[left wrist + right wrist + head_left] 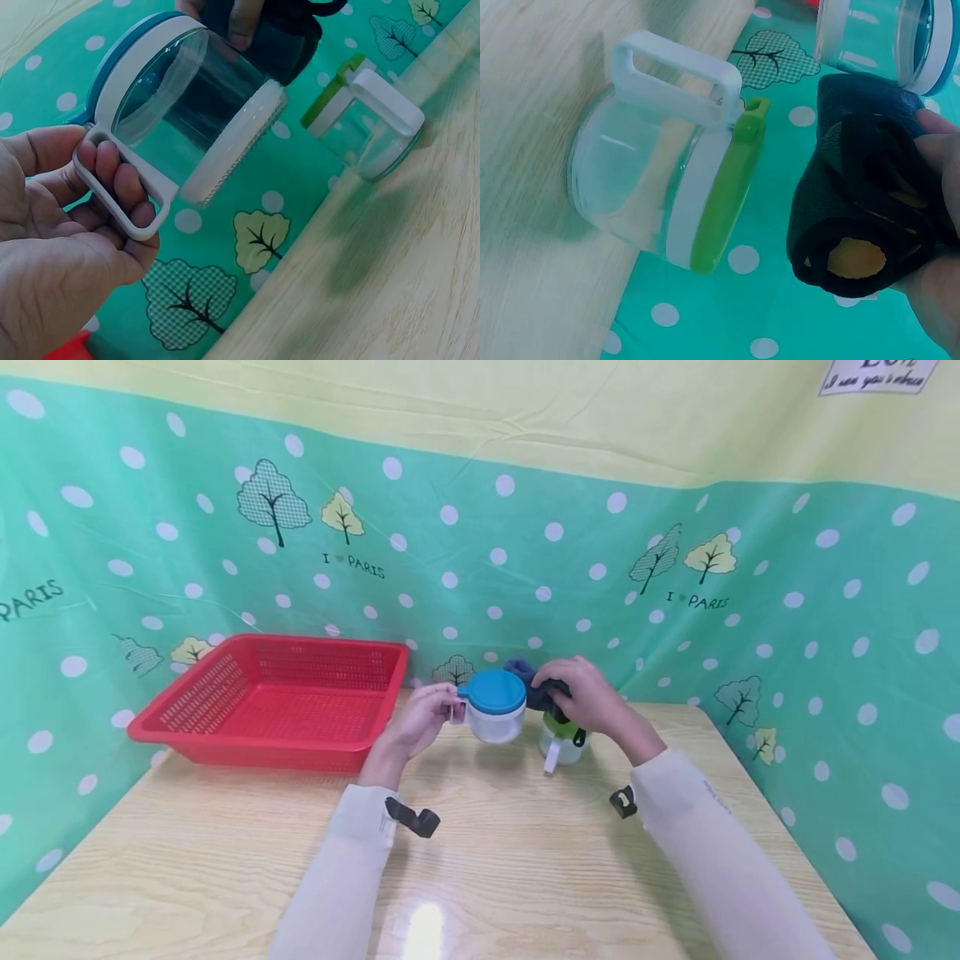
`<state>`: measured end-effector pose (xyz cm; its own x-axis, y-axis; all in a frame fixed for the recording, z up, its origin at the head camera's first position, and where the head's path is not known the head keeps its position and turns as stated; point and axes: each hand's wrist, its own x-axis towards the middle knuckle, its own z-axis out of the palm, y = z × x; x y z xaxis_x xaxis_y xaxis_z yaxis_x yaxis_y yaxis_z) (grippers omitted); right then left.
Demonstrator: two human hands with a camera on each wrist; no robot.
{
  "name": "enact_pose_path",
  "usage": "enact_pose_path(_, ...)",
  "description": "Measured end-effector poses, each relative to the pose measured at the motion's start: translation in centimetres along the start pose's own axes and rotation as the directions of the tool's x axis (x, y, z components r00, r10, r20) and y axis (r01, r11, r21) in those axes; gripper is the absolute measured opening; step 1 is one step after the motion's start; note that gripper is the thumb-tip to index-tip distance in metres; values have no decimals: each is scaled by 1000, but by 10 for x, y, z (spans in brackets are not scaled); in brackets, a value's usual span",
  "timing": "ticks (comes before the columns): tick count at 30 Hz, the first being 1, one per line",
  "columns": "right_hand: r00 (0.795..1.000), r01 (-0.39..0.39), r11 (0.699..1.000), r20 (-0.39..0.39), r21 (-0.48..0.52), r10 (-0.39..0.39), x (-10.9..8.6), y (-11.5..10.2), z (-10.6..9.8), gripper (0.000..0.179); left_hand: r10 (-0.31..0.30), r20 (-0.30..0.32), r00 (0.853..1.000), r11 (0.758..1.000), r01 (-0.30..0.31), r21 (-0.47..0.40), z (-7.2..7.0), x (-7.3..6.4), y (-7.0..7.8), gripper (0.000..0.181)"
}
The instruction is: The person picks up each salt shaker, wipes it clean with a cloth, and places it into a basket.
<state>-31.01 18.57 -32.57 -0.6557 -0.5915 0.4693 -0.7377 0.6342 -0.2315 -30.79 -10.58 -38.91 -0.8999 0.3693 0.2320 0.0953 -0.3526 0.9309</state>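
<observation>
My left hand grips the white handle of a clear seasoning jar with a blue lid, lifted above the table. In the left wrist view the jar's glass appears tilted. My right hand holds a bunched dark blue cloth close beside that jar; whether cloth and glass touch I cannot tell. Below my right hand a second clear jar with a green lid and a white handle stands on the table, partly hidden in the head view.
A red plastic basket with perforated sides sits at the left back of the wooden table. A green and yellow printed curtain hangs behind and along the sides. Black straps are on both sleeves.
</observation>
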Motion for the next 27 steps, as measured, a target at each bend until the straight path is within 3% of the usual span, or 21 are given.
enact_pose_path(9,999,32,999,-14,4,-32,13,0,-2,21,7,61,998,1000,-8,19,1,0,-2,28)
enact_pose_path(17,993,-68,997,99,44,63,15,1,-2,19,0,73,997,999,-3,34,4,0,-2,28)
enact_pose_path(24,998,-24,997,53,70,20,23,-2,-4,20,-4,110,994,998,-3,61,4,0,-3,25)
enact_pose_path(27,997,-41,997,72,68,36,25,-2,-4,20,-10,110,994,998,3,67,4,0,-3,26)
